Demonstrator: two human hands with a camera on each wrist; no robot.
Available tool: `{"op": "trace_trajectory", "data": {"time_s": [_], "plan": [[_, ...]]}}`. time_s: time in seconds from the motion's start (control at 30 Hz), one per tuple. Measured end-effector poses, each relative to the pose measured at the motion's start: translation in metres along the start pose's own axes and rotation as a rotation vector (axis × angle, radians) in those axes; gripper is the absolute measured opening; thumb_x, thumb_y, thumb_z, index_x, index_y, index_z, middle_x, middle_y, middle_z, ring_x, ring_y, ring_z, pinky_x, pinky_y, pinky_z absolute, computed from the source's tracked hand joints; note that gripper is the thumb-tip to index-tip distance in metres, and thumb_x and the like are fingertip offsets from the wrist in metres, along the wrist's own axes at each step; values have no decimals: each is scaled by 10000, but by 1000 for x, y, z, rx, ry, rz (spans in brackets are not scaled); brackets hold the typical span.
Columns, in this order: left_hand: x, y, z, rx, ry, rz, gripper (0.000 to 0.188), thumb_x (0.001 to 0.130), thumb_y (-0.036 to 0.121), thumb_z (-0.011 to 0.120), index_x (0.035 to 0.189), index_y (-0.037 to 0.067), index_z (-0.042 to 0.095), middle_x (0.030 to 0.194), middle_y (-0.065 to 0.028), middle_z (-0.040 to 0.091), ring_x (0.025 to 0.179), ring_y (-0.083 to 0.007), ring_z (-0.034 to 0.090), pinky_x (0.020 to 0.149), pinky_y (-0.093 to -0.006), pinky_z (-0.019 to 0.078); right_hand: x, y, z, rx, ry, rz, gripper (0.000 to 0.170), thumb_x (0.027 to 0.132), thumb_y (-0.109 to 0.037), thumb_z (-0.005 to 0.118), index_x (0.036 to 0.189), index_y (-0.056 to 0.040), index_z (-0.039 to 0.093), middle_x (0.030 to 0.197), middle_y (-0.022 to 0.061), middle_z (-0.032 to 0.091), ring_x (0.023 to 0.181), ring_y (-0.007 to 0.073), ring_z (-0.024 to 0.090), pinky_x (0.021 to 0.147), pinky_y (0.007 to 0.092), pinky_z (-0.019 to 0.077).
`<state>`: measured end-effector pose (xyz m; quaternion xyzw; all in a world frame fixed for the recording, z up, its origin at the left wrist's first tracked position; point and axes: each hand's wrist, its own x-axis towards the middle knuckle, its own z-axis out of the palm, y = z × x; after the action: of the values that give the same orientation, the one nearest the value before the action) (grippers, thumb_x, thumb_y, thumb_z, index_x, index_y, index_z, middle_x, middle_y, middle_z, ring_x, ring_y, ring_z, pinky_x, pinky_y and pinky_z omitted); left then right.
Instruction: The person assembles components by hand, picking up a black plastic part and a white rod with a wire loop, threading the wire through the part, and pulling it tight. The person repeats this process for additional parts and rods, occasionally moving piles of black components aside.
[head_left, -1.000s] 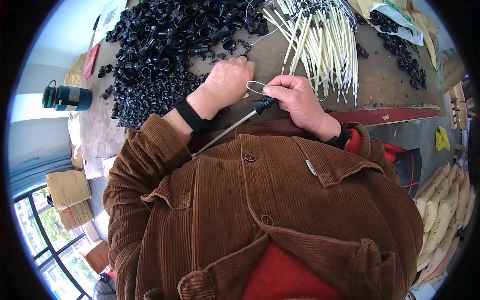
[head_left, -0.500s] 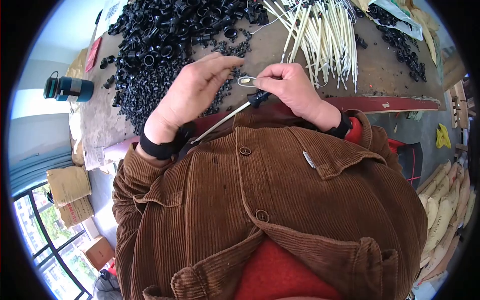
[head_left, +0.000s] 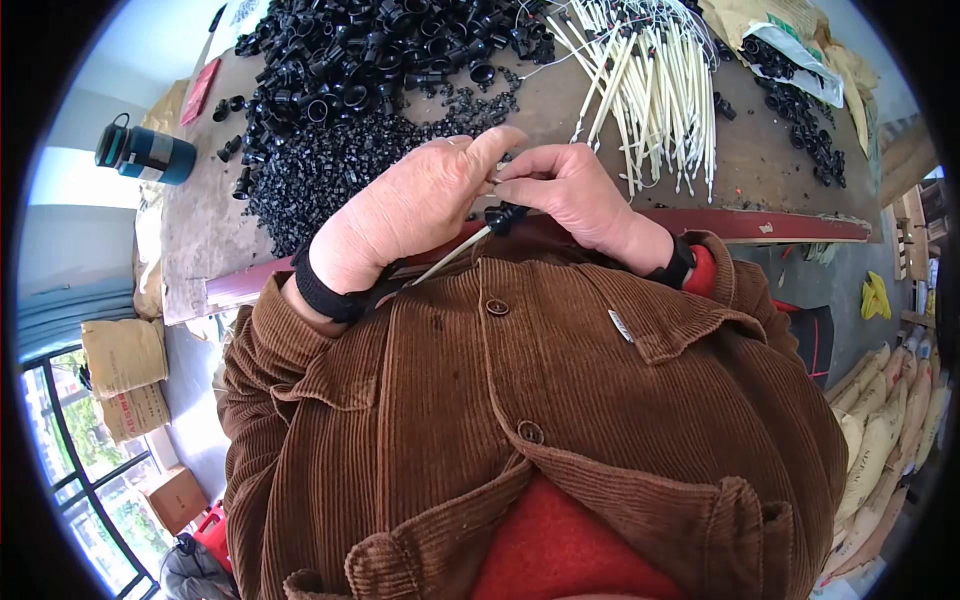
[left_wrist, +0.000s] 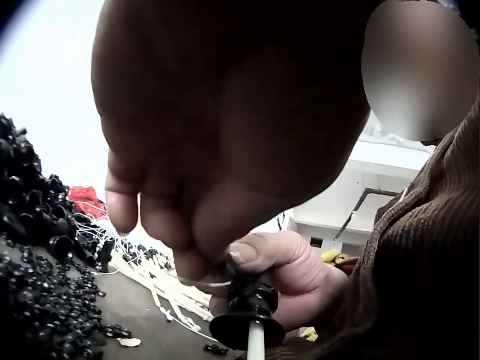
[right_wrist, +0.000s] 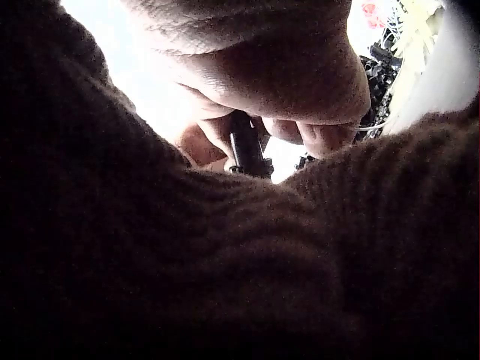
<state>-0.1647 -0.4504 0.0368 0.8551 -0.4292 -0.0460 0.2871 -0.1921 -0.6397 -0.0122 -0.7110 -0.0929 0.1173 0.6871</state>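
In the head view my right hand (head_left: pixel 585 200) holds a black fitting (head_left: pixel 503 217), from which a pale rod (head_left: pixel 452 254) slants down-left to the jacket. My left hand (head_left: pixel 405 205) meets it from the left, its fingertips against the right fingertips. The left wrist view shows the left hand (left_wrist: pixel 225 120) large and dark above the fitting (left_wrist: pixel 251 304), its fingers closed at a thin white cord (left_wrist: pixel 214 284); the right thumb (left_wrist: pixel 251 253) presses at the fitting's top. In the right wrist view, the right hand (right_wrist: pixel 262 67) is over the fitting (right_wrist: pixel 247 146), partly hidden by cloth.
Black rings and small parts (head_left: pixel 330 150) are heaped at the table's left. Pale rods with white cords (head_left: pixel 660 100) lie at the back right, beside a bag of black parts (head_left: pixel 790 65). A dark red edge strip (head_left: pixel 760 226) borders the table; a bottle (head_left: pixel 150 152) stands left.
My left hand has moved from the small parts, back and then right to the cord loop, which it now covers. The right hand has kept the fitting, shifting slightly left.
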Motion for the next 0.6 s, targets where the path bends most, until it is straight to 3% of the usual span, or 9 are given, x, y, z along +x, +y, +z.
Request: {"op": "trace_trajectory", "data": {"time_s": [0.1,0.23,0.37,0.47,0.6], "plan": [[0,-3,-2,35,-105,0,492,825,-66,544,1289,57,436,805,-112,568,763,-268,596,695,-343,499,0,-4,-1,-26,-61,39,75,826,-55,680,872,1,695,742,-2,637,676,37,542,626,170,427],[4,-3,-5,-168,-105,-75,424,812,-21,589,1215,22,464,844,-144,624,767,-327,623,665,-357,510,0,2,-4,64,-51,29,87,826,-45,676,895,7,686,781,7,644,701,42,552,644,172,435],[5,-7,4,-477,55,-240,280,819,8,602,1093,12,548,807,-104,601,750,-307,601,672,-349,494,-1,7,-8,178,4,-17,95,823,-41,676,907,4,679,801,4,643,708,41,550,639,172,432],[4,-13,10,-183,161,-66,124,830,66,620,940,12,603,778,-81,574,760,-287,583,690,-348,480,1,7,-9,172,46,-52,92,823,-42,677,904,2,677,802,-2,639,711,37,545,637,169,428],[3,-7,9,61,195,111,104,843,126,628,837,24,611,777,-77,559,792,-281,572,696,-360,464,3,8,-11,60,107,-71,83,823,-42,678,893,2,675,791,-14,629,709,28,532,633,164,424]]}}
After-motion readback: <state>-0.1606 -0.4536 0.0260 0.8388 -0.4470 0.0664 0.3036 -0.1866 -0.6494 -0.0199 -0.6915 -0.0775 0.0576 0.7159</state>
